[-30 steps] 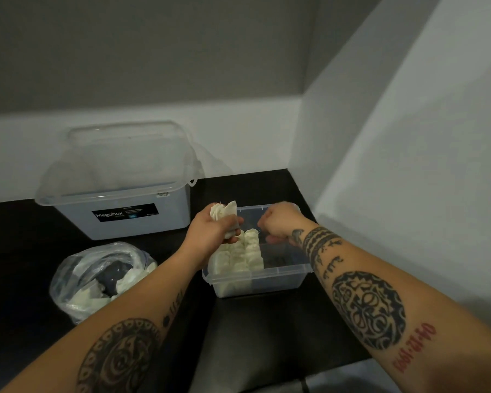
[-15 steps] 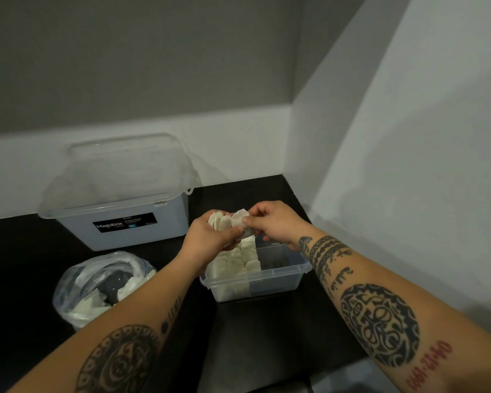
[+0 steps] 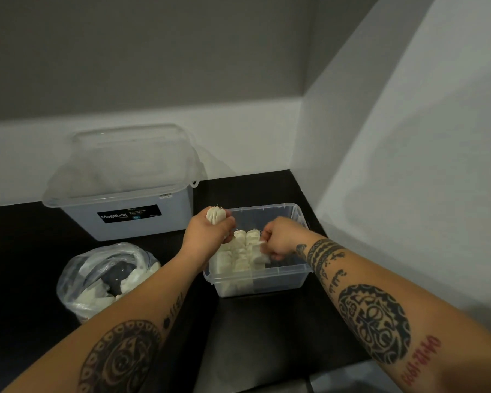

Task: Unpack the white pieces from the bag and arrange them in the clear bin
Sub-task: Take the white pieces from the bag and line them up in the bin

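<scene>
A small clear bin stands on the black counter, its left half filled with rows of white pieces. My left hand hovers over the bin's left rim and grips a small bundle of white pieces that stick up above the fist. My right hand is down inside the bin and pinches one white piece beside the rows. A crumpled clear plastic bag with more white pieces lies open at the left.
A large lidded storage box with a black label stands at the back left against the wall. A white wall closes in the right side right next to the bin. The black counter's front edge runs below my right forearm.
My right hand took one piece from the bundle in my left hand and carried it down into the bin. My left hand stayed above the left rim with the rest.
</scene>
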{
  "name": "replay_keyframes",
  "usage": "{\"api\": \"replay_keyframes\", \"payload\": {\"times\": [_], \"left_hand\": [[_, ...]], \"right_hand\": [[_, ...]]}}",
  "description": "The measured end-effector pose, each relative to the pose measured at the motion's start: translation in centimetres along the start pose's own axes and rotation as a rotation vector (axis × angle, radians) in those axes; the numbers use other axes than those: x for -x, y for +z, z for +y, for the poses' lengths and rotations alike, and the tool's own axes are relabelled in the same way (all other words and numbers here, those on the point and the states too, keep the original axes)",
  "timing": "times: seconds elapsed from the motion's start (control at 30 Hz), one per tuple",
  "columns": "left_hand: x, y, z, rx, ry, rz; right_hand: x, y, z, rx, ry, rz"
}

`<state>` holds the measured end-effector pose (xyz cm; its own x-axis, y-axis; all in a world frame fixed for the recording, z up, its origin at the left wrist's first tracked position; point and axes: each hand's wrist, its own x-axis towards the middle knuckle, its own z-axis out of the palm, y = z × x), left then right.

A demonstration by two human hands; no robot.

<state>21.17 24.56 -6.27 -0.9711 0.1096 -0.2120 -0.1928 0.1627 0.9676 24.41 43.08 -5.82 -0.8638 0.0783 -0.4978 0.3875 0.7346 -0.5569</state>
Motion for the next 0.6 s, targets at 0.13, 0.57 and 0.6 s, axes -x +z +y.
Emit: {"api": "replay_keyframes", "payload": {"times": [0.13, 0.57, 0.6], "left_hand": [[-0.1, 0.3, -0.3, -0.034, 0.018, 0.026], [-0.3, 0.6, -0.7, -0.103, 0.032, 0.053], [-0.3, 0.6, -0.7, -0.1, 0.03, 0.048]], "right_hand": [[-1.2, 1.5, 0.4, 0.282, 0.048, -0.057], [-4.7, 3.5, 1.5, 0.312, 0.206, -0.121], [-4.7, 3.5, 1.6, 0.281, 0.222, -0.123]]}}
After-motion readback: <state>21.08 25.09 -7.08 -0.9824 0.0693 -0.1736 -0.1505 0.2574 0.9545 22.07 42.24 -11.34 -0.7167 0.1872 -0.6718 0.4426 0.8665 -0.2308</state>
